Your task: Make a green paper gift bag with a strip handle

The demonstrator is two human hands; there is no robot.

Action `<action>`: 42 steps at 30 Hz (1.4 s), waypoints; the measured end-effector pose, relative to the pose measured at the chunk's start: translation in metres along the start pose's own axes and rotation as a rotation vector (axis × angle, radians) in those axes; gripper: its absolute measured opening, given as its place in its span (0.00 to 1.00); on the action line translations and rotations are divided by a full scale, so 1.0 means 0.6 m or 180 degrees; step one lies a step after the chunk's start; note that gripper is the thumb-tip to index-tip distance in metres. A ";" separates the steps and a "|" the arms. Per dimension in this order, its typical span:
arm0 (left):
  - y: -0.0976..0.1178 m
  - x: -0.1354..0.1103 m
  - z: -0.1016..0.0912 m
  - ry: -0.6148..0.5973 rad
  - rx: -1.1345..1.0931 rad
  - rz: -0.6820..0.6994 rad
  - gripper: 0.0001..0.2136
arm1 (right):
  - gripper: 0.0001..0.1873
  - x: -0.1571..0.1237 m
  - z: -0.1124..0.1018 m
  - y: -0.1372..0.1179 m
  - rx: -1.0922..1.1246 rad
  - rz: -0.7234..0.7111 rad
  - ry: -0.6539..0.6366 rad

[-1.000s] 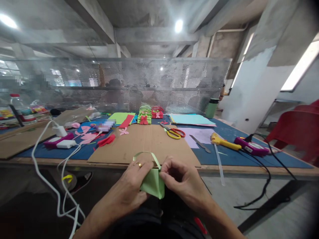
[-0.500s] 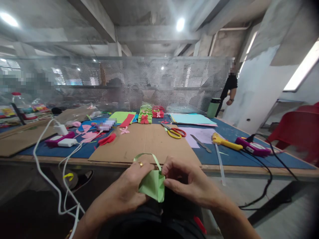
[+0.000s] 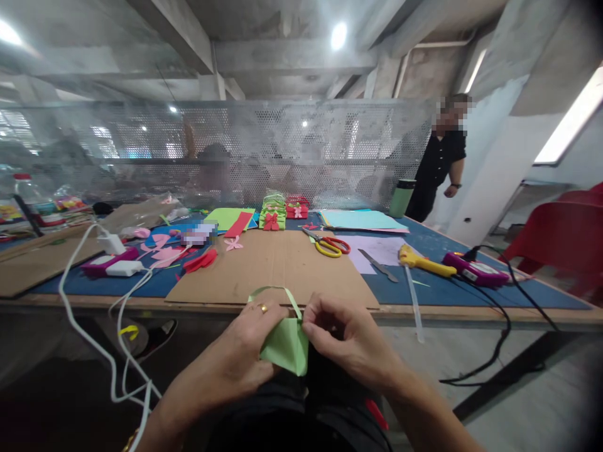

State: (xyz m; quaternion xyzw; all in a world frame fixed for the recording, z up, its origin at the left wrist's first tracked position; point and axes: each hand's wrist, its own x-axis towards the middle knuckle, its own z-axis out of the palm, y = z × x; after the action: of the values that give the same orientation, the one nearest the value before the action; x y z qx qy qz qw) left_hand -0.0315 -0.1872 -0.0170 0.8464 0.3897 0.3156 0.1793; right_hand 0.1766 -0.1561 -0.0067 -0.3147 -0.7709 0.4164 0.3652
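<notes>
A small light-green paper bag [image 3: 286, 344] with a thin looped handle [image 3: 277, 289] is held over my lap, just in front of the table edge. My left hand [image 3: 249, 345] wraps round its left side, a ring on one finger. With thumb and forefinger, my right hand [image 3: 346, 336] pinches the bag's upper right edge, close to where the handle meets it. Beyond the hands lies a brown cardboard sheet [image 3: 264, 270]. Finished-looking green paper bags [image 3: 272, 213] with a red bow and a red paper bag [image 3: 297, 208] with a pink flower stand at its far side.
Scissors [image 3: 330, 245], a knife blade [image 3: 377, 265] and a yellow glue gun [image 3: 426, 262] with a clear glue stick lie on the right. White cables [image 3: 70, 301] hang over the left edge. Coloured paper sheets [image 3: 365, 220] lie behind. A person [image 3: 440, 163] in black stands beyond the table.
Both hands keep their hold on the green bag, with little movement. The person at the back right has come further into view from behind the partition. The view has shifted slightly.
</notes>
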 end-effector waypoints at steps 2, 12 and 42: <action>-0.002 0.001 0.001 0.0049 -0.0140 -0.0025 0.19 | 0.11 0.005 0.004 0.003 0.0138 -0.0007 0.0034; -0.022 -0.001 0.009 0.0454 -0.0301 -0.0215 0.16 | 0.18 -0.013 0.010 0.018 0.0802 0.0215 -0.0015; -0.024 -0.009 0.008 0.0570 0.0111 -0.0103 0.15 | 0.21 -0.023 0.047 0.012 0.1252 0.0677 0.0159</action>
State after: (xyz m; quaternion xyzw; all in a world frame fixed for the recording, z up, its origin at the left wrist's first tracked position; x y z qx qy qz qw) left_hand -0.0386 -0.1822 -0.0308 0.8114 0.4233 0.3802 0.1341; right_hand 0.1622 -0.1753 -0.0279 -0.3272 -0.6280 0.5869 0.3925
